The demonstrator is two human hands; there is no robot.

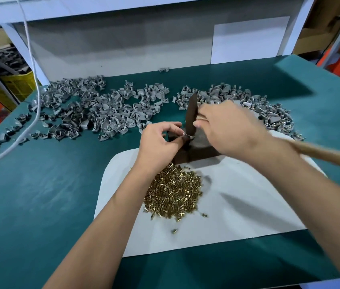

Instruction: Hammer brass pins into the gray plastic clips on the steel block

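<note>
My left hand [160, 140] pinches a gray plastic clip [186, 136] on top of the dark steel block [201, 150]. My right hand [227, 128] grips a hammer close under its dark head [192, 117]. The head's lower end touches the clip. The wooden handle [327, 154] runs out to the right past my forearm. A heap of brass pins [174, 192] lies on a white sheet [238, 205] just in front of the block. The pin in the clip is hidden by the hammer head.
Large piles of gray clips spread across the green table [39, 195] to the left [94, 109] and behind my right hand [269, 109]. A white cable [33, 113] hangs down at the left. A gray back panel [123, 44] closes the far side.
</note>
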